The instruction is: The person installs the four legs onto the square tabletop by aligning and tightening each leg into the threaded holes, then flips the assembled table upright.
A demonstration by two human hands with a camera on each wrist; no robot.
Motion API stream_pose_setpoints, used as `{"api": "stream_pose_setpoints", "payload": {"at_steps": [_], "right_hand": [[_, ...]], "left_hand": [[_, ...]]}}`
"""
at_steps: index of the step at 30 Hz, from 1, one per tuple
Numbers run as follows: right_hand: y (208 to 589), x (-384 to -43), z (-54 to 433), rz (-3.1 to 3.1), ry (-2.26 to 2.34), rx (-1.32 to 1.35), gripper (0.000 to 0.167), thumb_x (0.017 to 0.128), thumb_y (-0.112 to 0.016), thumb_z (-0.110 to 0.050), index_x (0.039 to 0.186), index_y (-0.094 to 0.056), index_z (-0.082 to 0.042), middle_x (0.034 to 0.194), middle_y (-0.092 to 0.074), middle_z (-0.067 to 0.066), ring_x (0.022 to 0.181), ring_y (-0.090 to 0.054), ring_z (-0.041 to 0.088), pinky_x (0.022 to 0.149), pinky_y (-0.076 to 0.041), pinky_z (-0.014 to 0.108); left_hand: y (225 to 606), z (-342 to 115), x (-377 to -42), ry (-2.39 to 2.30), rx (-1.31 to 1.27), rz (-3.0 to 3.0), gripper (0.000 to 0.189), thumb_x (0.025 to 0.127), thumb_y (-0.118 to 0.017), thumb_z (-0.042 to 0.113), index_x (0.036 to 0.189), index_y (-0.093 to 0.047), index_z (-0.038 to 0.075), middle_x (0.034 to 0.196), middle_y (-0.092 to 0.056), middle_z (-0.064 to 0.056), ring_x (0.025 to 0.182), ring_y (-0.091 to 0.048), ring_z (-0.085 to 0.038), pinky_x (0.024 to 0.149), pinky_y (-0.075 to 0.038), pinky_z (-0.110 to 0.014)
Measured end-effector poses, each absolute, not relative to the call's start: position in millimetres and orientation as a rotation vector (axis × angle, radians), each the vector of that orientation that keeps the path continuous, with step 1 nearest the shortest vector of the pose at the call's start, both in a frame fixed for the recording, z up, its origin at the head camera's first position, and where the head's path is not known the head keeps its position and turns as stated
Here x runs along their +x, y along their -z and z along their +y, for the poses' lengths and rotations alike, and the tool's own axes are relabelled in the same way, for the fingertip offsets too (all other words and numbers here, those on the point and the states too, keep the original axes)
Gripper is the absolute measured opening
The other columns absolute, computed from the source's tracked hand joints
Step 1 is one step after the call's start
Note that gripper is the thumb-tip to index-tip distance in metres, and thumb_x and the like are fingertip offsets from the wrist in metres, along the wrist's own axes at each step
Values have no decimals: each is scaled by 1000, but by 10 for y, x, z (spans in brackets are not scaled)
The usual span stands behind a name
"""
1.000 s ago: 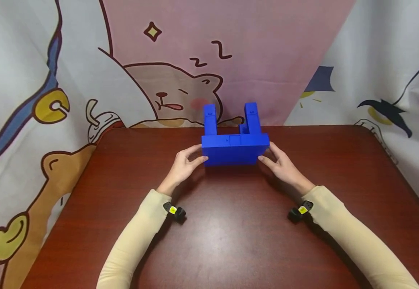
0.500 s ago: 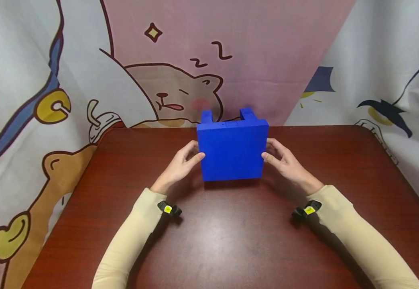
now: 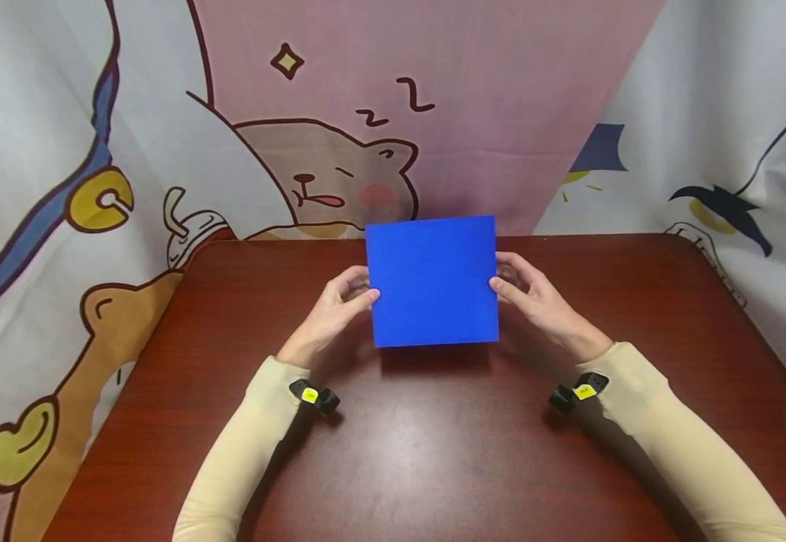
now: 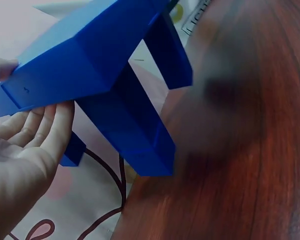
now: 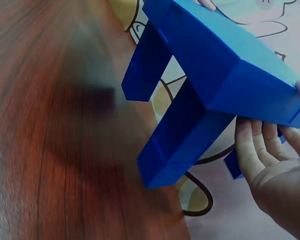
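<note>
A small blue stool (image 3: pixel 434 282) with a square top and stubby legs is held off the table, its flat top turned toward the head camera. My left hand (image 3: pixel 328 312) pinches the left edge, thumb on the top face. On the opposite edge my right hand (image 3: pixel 545 305) grips the same way. In the left wrist view the fingers (image 4: pixel 50 125) lie under the top, beside a leg (image 4: pixel 130 125). Legs of the stool (image 5: pixel 185 135) also show in the right wrist view, pointing down and apart from the tabletop. From the head view the top hides them.
A dark red-brown wooden table (image 3: pixel 406 452) spreads below, with the stool's shadow on it. Behind its far edge hangs a cartoon-printed curtain (image 3: pixel 501 113), close to the stool. Black wrist cameras (image 3: pixel 315 395) are strapped over the cream sleeves (image 3: pixel 230 459).
Both hands have tipped the stool so its top now faces the head camera and the legs have swung out of sight behind it. The hands keep their hold on the edges.
</note>
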State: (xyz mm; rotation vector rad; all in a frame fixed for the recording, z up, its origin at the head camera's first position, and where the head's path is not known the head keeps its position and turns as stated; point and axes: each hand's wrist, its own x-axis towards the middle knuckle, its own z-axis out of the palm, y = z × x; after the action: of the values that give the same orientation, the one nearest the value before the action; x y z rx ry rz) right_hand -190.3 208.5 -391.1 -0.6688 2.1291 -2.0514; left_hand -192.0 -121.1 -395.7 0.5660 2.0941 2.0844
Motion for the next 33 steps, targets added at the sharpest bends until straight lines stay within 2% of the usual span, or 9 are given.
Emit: {"api": "stream_pose_setpoints", "payload": {"at_steps": [5, 10, 14, 20, 27, 33], "right_hand": [[3905, -1870, 2061, 1872, 2176, -577, 42, 100, -52, -9, 138, -38, 0, 121, -56, 9, 106, -59, 19, 88, -50, 32], [3911, -1847, 2084, 1790, 2141, -490, 56, 97, -56, -3, 146, -29, 0, 133, -45, 16, 115, -54, 23, 91, -49, 33], [3917, -1879, 2080, 1769, 2137, -466, 59, 96, -55, -2, 147, -25, 1, 137, -40, 19, 118, -53, 25, 93, -48, 35], [3918, -2001, 2028, 1845, 2130, -453, 59, 97, -56, -6, 146, -24, 5, 132, -43, 18, 113, -54, 24, 91, -49, 33], [3944, -2150, 1962, 1805, 2192, -350, 61, 98, -53, -9, 146, -20, 11, 126, -45, 16, 104, -59, 17, 86, -51, 28], [4003, -2217, 1981, 1830, 2164, -259, 63, 100, -52, -15, 147, -19, 11, 127, -47, 13, 97, -62, 12, 83, -51, 25]], "left_hand": [[3929, -1203, -1913, -2175, 456, 1921, 42, 93, -58, -1, 133, -46, -8, 104, -61, -13, 91, -62, -19, 84, -53, -38], [3897, -1212, -1912, -2204, 388, 1860, 46, 93, -57, -2, 137, -44, -7, 105, -60, -13, 89, -63, -19, 81, -54, -36], [3894, -1220, -1941, -2217, 396, 1822, 52, 91, -57, -6, 141, -40, -6, 106, -59, -14, 91, -62, -19, 83, -53, -35], [3889, -1196, -2042, -2233, 360, 1808, 58, 90, -59, -6, 143, -37, -3, 116, -56, -14, 102, -56, -21, 84, -50, -29], [3925, -1134, -2184, -2278, 290, 1773, 53, 96, -53, 2, 146, -35, -2, 135, -48, -22, 110, -55, -25, 91, -48, -37], [3978, -1105, -2256, -2289, 218, 1745, 50, 100, -49, 5, 147, -33, -3, 140, -44, -23, 111, -54, -22, 93, -47, -37]]}}
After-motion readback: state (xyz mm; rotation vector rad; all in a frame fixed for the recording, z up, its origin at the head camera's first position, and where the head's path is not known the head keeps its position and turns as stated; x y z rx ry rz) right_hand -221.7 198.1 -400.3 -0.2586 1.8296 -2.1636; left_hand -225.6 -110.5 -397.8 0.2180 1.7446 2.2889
